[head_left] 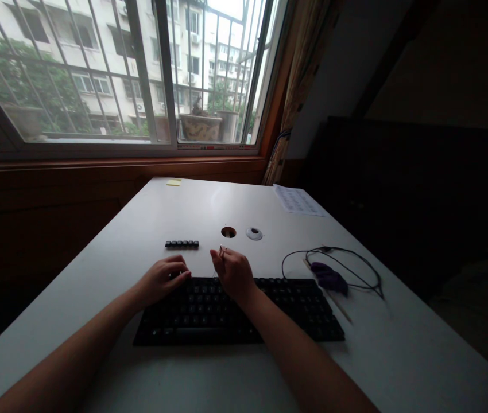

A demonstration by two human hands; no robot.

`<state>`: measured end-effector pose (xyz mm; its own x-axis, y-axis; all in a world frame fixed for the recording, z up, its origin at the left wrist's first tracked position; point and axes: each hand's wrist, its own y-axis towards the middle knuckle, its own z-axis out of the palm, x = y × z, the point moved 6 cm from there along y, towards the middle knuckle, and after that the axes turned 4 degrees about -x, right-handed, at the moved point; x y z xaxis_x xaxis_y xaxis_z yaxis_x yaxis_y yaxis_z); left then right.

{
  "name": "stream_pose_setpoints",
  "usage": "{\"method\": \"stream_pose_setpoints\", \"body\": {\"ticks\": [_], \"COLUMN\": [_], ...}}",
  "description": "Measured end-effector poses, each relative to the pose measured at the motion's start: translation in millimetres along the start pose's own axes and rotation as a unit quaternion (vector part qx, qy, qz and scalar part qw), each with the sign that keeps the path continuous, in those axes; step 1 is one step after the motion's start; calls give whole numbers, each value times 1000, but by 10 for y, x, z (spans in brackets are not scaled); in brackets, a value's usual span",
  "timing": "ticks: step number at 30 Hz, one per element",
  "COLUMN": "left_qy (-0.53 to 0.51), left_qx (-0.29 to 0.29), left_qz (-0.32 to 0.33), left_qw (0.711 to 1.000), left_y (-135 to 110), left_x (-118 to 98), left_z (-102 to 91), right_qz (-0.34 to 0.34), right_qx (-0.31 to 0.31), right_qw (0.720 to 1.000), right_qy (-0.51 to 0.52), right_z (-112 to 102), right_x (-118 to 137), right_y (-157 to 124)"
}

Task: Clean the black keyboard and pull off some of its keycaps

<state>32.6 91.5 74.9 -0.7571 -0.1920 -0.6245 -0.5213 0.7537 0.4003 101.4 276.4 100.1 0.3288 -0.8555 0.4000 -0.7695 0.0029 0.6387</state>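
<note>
A black keyboard (209, 315) lies on the white table beneath both forearms. My left hand (162, 278) grips its upper left edge, fingers curled and thumb along the top row. Over the keyboard's upper middle, my right hand (235, 275) is closed around a thin wire keycap puller (222, 248). Most of this tool is hidden by the fingers; a fine wire shows below them. Beyond the left hand, several black keycaps (182, 244) stand in a neat row. The right forearm covers part of the keys.
A coiled black cable (373, 269), a purple cloth-like item (330, 279) and a thin stick (339, 307) lie right of the keyboard. Farther back are a round hole (228, 232), its white cover (254, 233), printed paper (298, 201) and yellow notes (174, 182).
</note>
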Motion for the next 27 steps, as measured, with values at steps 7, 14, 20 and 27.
{"method": "stream_pose_setpoints", "body": {"ticks": [7, 14, 20, 27], "left_qy": [5, -7, -11, -5], "left_qx": [-5, -6, 0, -4], "left_qz": [2, 4, 2, 7], "left_qw": [1000, 1000, 1000, 1000], "left_y": [3, -3, -6, 4], "left_x": [9, 9, 6, -1], "left_z": [1, -1, -2, -4], "right_qz": [-45, 29, 153, 47], "right_qx": [32, 37, 39, 19], "right_qw": [998, 995, 982, 996], "right_qy": [44, 93, 107, 69], "right_z": [60, 83, 127, 73], "right_x": [-18, -128, -402, -180], "right_y": [17, 36, 64, 40]}}
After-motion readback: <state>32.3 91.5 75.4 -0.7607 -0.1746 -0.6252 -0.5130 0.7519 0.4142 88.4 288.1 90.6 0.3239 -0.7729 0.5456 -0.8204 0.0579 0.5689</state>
